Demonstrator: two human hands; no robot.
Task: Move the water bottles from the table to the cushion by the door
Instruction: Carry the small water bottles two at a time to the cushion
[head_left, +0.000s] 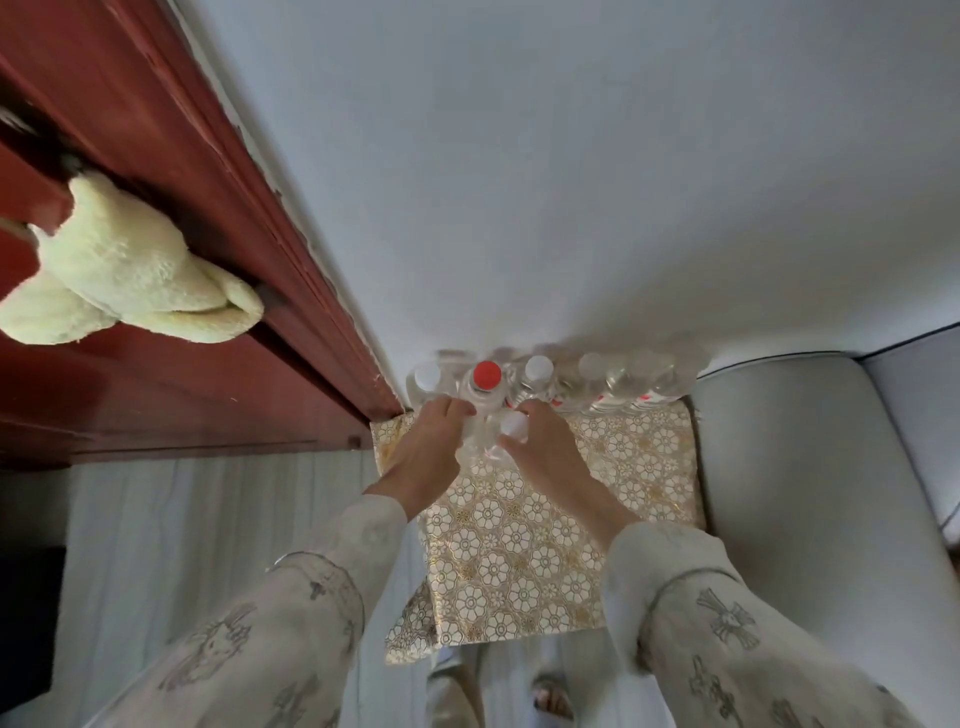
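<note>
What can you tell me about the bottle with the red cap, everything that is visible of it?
The red-capped bottle is clear plastic and stands upright in a row of water bottles against the white wall, at the far edge of the gold floral cushion. Its round red cap faces the camera; the others seen have white caps. The left hand touches its body with the fingertips. A white-capped bottle stands just in front, at the right hand.

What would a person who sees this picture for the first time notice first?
Probably the two hands in the middle: the left hand and the right hand meet at a clear bottle with a white cap on the gold flowered cushion. Behind it, a row of bottles stands against the wall, one with a red cap. At the left, a pale soft toy hangs on the red door.
</note>
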